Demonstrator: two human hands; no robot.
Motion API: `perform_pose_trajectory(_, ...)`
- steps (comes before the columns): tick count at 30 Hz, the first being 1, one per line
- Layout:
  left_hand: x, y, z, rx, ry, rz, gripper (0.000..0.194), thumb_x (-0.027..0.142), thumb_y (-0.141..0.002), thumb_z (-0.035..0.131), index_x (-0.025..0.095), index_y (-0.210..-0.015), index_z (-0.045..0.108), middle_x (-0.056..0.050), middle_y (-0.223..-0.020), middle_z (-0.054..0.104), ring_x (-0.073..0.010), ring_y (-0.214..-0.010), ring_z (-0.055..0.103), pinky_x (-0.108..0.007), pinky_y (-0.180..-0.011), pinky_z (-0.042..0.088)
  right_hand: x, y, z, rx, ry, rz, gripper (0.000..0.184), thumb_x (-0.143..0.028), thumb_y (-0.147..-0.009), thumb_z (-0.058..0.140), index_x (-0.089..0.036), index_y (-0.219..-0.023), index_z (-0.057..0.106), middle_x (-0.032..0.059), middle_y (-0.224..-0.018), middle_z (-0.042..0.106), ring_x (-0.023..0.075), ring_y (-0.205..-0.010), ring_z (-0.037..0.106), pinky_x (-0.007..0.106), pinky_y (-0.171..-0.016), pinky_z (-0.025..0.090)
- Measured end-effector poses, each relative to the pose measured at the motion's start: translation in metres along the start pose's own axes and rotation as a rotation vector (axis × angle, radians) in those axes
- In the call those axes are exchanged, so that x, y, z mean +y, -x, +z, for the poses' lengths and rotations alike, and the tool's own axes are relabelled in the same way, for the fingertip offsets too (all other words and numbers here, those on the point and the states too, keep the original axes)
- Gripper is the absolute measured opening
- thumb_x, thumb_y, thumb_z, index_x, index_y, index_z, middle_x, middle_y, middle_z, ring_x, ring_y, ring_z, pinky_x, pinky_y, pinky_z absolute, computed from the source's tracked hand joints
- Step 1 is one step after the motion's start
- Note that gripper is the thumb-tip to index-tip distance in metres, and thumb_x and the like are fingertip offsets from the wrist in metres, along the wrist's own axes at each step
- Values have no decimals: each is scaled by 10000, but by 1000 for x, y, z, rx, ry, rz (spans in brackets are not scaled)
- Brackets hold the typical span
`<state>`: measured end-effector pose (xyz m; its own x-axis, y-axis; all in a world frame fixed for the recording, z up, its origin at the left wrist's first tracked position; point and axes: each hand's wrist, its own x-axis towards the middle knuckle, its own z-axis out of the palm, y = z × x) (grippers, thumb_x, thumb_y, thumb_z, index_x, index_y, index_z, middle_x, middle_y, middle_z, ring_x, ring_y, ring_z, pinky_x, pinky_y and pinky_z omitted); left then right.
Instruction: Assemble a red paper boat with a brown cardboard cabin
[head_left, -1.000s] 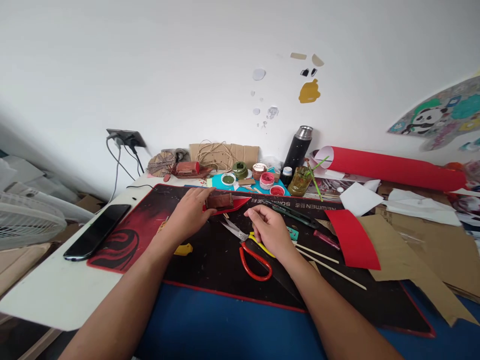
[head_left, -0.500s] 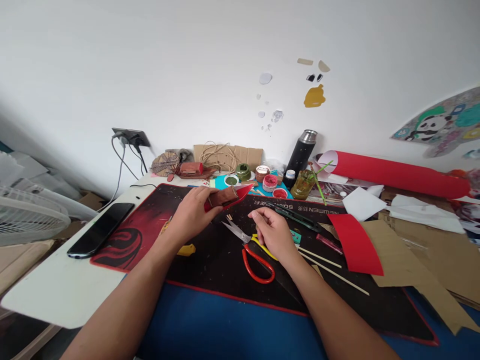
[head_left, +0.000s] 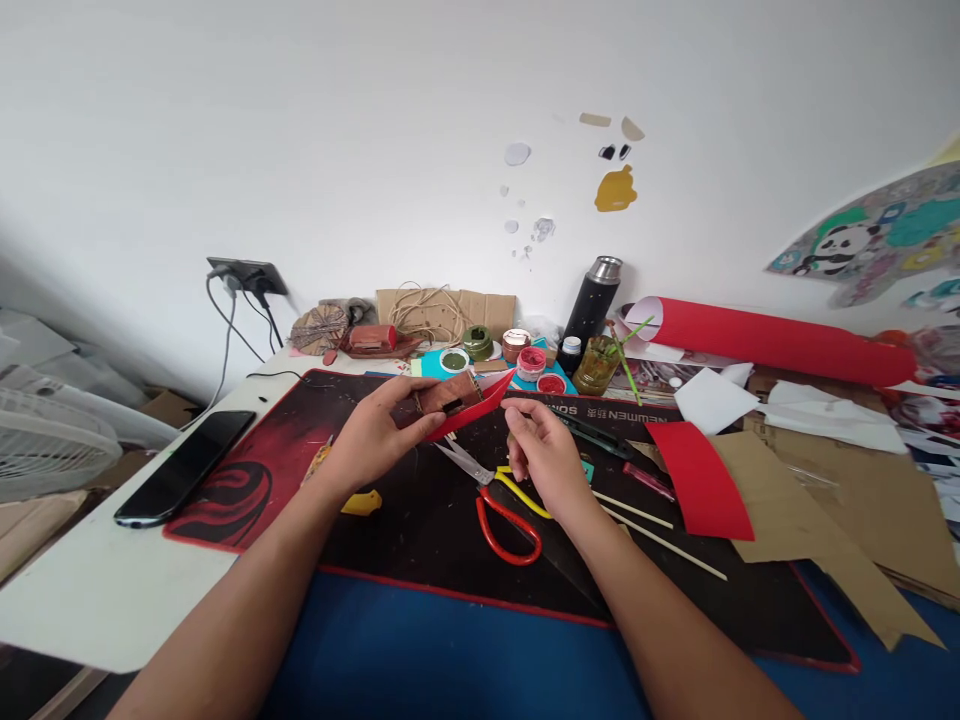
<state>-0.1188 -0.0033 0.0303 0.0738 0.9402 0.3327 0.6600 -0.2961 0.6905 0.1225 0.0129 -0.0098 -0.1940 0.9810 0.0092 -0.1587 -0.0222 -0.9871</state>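
My left hand [head_left: 382, 425] grips a small red model boat [head_left: 480, 408] with a brown cabin [head_left: 448, 394], raised above the dark mat and tilted, its pointed end toward the right. Beside that tip is my right hand [head_left: 541, 445], its fingers curled and thumb against the index finger; whatever they may hold is too small or hidden to make out. Under and between the hands lie open scissors [head_left: 510, 525] with one red and one yellow handle. A yellow object [head_left: 362, 503] rests below my left wrist.
Paint pots [head_left: 532, 362], a glass jar [head_left: 597, 366] and a black thermos [head_left: 594, 300] stand at the back. Thin sticks [head_left: 667, 540], a green utility knife [head_left: 600, 436], red card [head_left: 701, 480] and cardboard [head_left: 795, 500] lie rightward; a phone [head_left: 185, 467] lies left.
The boat, low near the mat before, has been lifted and tilted by my left hand and brought nearer my right hand. My right hand stays curled, now close to the boat's tip.
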Motion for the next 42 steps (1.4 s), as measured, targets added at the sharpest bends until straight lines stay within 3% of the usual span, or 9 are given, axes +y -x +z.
perform_pose_trajectory(6,4,1,-4,-14,38,-19,507,542,-937,724,218,-1327,735,-89,-1336,796,-328,-1277,714,-458,-1137,539,3,-3,-2,14,-97,35,635,-748,-840,793,-198,-1121,646,-94,-557,549,97,-381,470,218,-389,334)
perform_pose_trajectory(10,7,1,-7,-93,72,-9,565,604,-943,719,233,-1368,733,-93,-1370,790,-341,-1282,714,-482,-1151,537,1,-1,-2,-35,-141,40,639,-721,-842,820,-202,-1174,654,-90,-591,573,90,-394,462,215,-396,332)
perform_pose_trajectory(15,7,3,-4,-167,96,-16,582,643,-941,723,238,-1359,738,-95,-1373,787,-348,-1277,710,-486,-1155,534,-1,0,0,-99,-159,42,564,-682,-836,855,-208,-1092,689,-80,-583,572,83,-386,446,217,-395,298)
perform_pose_trajectory(20,2,4,0,-168,193,-16,680,604,-941,746,251,-1508,625,-98,-1344,780,-327,-1240,727,-478,-1114,564,-1,-1,-1,-38,-207,67,612,-683,-767,906,-195,-1096,736,-86,-544,529,90,-403,432,221,-402,304)
perform_pose_trajectory(27,-7,5,1,-315,208,-42,848,584,-933,782,281,-1652,450,-88,-1405,748,-316,-1279,719,-438,-1098,570,-5,-1,-1,3,-286,96,583,-688,-728,941,-205,-930,684,-88,-552,499,72,-422,418,205,-417,286)
perform_pose_trajectory(31,-9,5,1,-314,198,-75,829,605,-943,758,281,-1647,465,-91,-1352,771,-326,-1235,739,-457,-1062,593,-6,-1,-1,10,-303,115,608,-701,-703,951,-211,-895,647,-87,-566,497,70,-435,413,199,-416,278)
perform_pose_trajectory(38,-12,4,0,-233,181,-108,841,572,-896,800,280,-1628,509,-103,-1533,688,-351,-1390,668,-486,-1161,553,-6,0,-1,-14,-264,140,631,-722,-694,943,-214,-870,612,-80,-580,521,71,-431,429,205,-419,272)
perform_pose_trajectory(42,-15,4,0,-236,201,-97,817,521,-912,801,288,-1635,498,-98,-1526,695,-340,-1371,687,-490,-1169,550,-7,0,-1,-12,-246,140,644,-741,-701,929,-216,-819,574,-75,-587,526,71,-434,438,207,-424,272)
